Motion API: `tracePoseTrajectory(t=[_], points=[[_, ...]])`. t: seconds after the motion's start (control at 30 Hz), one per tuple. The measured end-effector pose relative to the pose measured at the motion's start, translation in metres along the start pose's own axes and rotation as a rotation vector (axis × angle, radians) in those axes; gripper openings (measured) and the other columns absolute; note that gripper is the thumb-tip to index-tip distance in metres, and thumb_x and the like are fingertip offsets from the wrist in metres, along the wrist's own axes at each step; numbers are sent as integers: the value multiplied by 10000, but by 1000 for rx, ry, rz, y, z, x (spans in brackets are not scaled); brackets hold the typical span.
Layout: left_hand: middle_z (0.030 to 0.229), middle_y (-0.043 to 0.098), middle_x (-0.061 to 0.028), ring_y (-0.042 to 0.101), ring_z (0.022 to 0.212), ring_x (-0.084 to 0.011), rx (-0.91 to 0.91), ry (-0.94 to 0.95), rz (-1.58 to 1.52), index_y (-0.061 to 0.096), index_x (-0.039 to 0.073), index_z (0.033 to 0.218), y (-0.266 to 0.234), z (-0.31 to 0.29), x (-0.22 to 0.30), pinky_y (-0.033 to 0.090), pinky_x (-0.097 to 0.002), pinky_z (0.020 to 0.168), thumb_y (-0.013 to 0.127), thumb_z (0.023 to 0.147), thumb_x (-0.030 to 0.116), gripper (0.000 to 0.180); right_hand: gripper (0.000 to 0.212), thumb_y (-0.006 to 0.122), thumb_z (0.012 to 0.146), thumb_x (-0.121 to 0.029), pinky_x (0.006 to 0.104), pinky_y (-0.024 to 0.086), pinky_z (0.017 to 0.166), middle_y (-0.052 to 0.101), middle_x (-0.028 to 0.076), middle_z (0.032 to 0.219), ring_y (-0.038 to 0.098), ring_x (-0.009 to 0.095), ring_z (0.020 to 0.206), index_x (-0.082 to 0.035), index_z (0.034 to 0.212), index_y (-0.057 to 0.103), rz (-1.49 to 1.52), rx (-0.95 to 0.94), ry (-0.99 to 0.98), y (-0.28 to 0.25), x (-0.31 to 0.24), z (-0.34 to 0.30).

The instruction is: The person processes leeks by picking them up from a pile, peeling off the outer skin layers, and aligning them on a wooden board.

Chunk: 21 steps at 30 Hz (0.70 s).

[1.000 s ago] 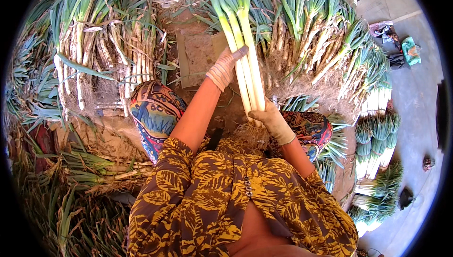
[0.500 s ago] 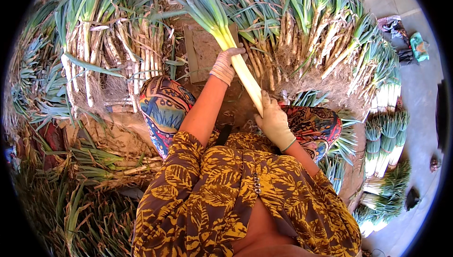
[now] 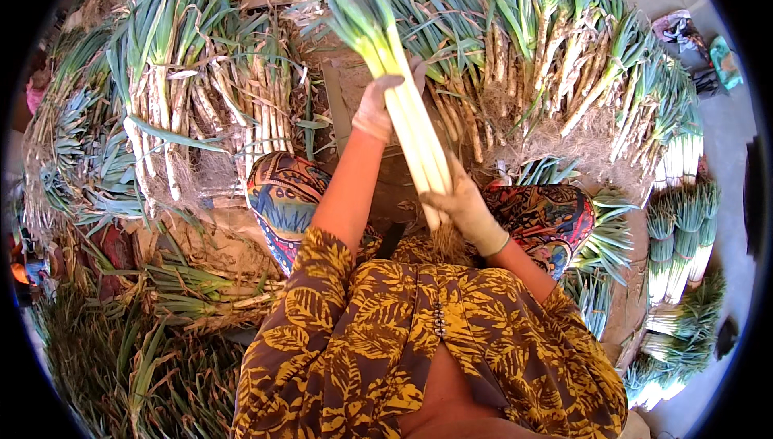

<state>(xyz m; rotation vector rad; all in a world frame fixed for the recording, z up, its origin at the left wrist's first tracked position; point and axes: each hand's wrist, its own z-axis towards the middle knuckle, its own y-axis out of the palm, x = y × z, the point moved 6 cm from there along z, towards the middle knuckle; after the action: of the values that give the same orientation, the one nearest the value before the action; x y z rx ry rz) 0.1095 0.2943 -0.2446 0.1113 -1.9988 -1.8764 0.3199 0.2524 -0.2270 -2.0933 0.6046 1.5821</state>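
A few long green onions [image 3: 412, 129] lie slantwise between my two gloved hands, with clean white stalks and green leaves pointing away from me. My left hand [image 3: 377, 106] is closed round them just below where the leaves fan out. Lower down, my right hand [image 3: 467, 209] wraps the white ends, its thumb across the front. Brown roots [image 3: 447, 243] hang below the right hand, close to my lap. How many stalks are in the bunch is hard to tell, as they overlap.
Unpeeled, rooty onions [image 3: 555, 76] are heaped ahead on the right, and another heap [image 3: 165, 109] stands on the left. Tied, cleaned bundles [image 3: 672, 238] line the right side. Dark green leaves [image 3: 137, 374] cover the lower left. A cardboard piece [image 3: 334, 105] lies ahead.
The bunch has come nearer to me and tilted more upright. Its separate stalks and roots now show, where it looked like one thick stalk. My right hand has shifted its grip lower.
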Motion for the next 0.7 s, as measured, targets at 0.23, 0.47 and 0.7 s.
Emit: tracePoseTrajectory(t=[0.23, 0.47, 0.7], points=[[1119, 660, -273, 677, 1030, -377, 216, 43, 395, 515, -103, 1222, 44, 124, 123, 571, -462, 945, 620, 907, 105, 392, 892, 787, 759, -98, 345, 504, 1006, 567, 216, 1279, 591, 269, 1135, 41, 1481, 282, -66, -82, -161, -11, -114, 132], [1018, 697, -177, 698, 887, -322, 374, 69, 569, 566, -31, 1127, -38, 187, 182, 607, -461, 821, 706, 872, 78, 310, 942, 812, 752, -65, 321, 510, 973, 588, 175, 1287, 588, 246, 1143, -55, 1526, 274, -65, -2, -178, 17, -78, 273], [961, 699, -167, 682, 796, -291, 757, -137, 648, 610, -20, 1108, -248, 150, 145, 579, -400, 768, 723, 874, 159, 315, 964, 838, 749, -136, 361, 485, 1002, 586, 212, 1282, 597, 282, 1147, 18, 1499, 254, -198, 23, 95, 64, 105, 304]])
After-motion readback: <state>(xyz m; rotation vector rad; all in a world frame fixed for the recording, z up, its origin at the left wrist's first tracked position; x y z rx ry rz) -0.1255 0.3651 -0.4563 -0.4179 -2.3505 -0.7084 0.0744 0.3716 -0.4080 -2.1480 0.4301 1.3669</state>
